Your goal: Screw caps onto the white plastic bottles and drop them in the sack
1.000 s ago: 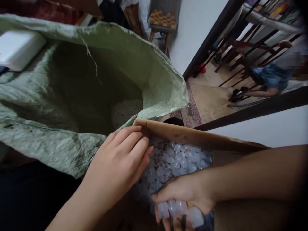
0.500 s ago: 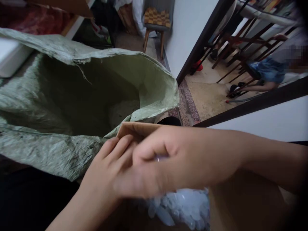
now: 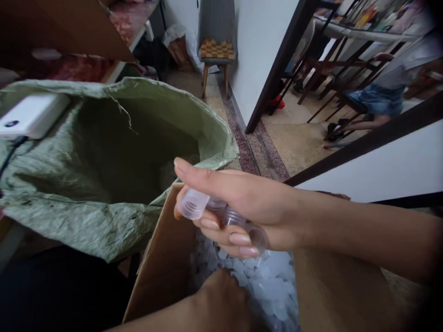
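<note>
My right hand (image 3: 221,212) is above an open cardboard box (image 3: 166,258), palm turned up. Its fingers curl around several small translucent plastic caps (image 3: 194,204) with ridges like screw threads. Lower down, my left hand (image 3: 224,295) reaches into the box, among many loose translucent plastic pieces (image 3: 273,286). Its fingers are hidden and blurred there. Beyond the box gapes a large green woven sack (image 3: 104,226), its mouth wide and its inside dark.
A white device (image 3: 38,115) with a black cable lies on the sack's left rim. A grey chair (image 3: 217,48) with a checkered seat stands against the wall. Through a doorway at right, a person (image 3: 380,99) sits near a table.
My hands were together over the box's edge. Now my left hand has gone down into the pieces, and my right hand has turned over, showing the caps it holds.
</note>
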Demonstrator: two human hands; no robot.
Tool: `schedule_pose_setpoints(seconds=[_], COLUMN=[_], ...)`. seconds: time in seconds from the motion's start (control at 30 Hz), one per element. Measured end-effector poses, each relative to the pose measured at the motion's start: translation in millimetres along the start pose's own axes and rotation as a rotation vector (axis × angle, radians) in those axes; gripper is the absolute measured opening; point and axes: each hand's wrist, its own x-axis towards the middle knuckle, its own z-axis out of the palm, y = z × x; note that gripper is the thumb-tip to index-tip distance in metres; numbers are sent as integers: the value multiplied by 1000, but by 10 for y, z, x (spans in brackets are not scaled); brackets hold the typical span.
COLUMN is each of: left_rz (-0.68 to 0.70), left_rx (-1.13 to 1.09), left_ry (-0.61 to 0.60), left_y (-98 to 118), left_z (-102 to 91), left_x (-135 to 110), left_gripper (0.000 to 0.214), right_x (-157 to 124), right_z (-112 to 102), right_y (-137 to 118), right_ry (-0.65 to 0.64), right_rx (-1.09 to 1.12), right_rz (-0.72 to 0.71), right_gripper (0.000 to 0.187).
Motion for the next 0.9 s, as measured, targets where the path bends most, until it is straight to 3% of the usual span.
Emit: schedule_pose_setpoints(seconds=[0.1,0.17,0.27,0.4,0.47,0.53,0.63,0.73,0.83,0.9], left_rz=[-20,-45,-63,-80,-172,-323,-530,-757,-852,-834], left_rx=[12,13,-1,-48,-155,-317,-523,-629,-721,-833], left_ry=[-139,-160,-93,13,172,449,876,1238,1442,1497], left_y=[19,17,-26,-118,-168,-221,-296,-329,-307,-282], left_z=[-104,-170,-227,-384,-549,-735,-954,-1057,-1082,-1081], left_x=[57,62,16,-123,-251,-423,-706,-904,-949,-918], left_gripper=[13,9,19,26,18,7,13,19,22,21], right_x=[2,16,43,64,62,46,-22,-121,-198,-218], right_z=[-13,-40,-77,-64,-48,-55,-121,-216,-260,-240], right_y=[22,43,61,33,16,14,35,71,116,147], right_ry=[58,106,184,210,214,231,335,514,659,657], right_rx=[-3,-28,-69,-165,-244,-389,-635,-818,-1093,-1236], right_rz=[-8,-32,-64,-139,-177,-240,-372,-399,-494,-624], right_gripper=[35,26,15,19,33,45,37,25,20,17])
